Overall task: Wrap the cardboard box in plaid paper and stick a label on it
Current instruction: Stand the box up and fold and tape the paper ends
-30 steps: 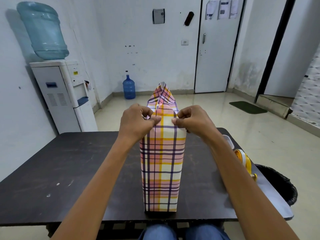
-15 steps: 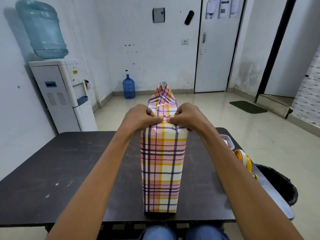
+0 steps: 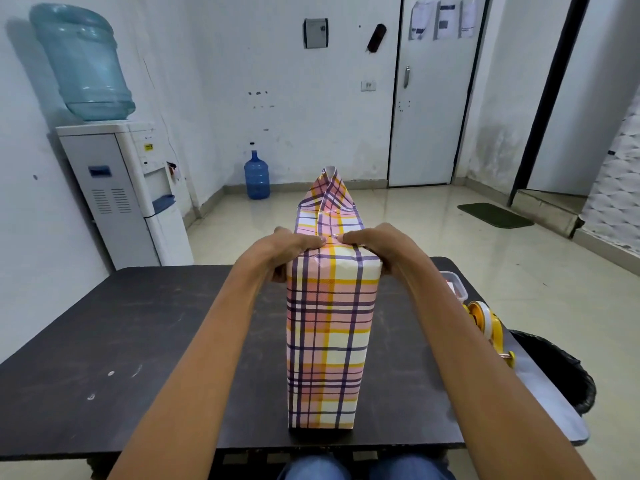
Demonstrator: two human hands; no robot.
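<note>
The box wrapped in pink, yellow and purple plaid paper [image 3: 329, 341] stands upright on the dark table [image 3: 138, 341] in front of me. At its top the far paper flap [image 3: 329, 199] still points up to a peak. My left hand [image 3: 284, 251] grips the box's upper left edge, fingers laid over the folded paper on top, thumb on the side. My right hand [image 3: 381, 247] grips the upper right edge the same way. The fingertips of both hands nearly meet at the top's middle.
A yellow tape dispenser [image 3: 485, 323] and a small plastic container [image 3: 453, 285] lie at the table's right edge on a pale sheet. A black-lined bin [image 3: 554, 368] stands beside the table. A water dispenser [image 3: 114, 188] is at the left wall.
Both hands have slid inward and down, flattening the near paper on the box's top; their fingertips came closer together. The box stayed in place.
</note>
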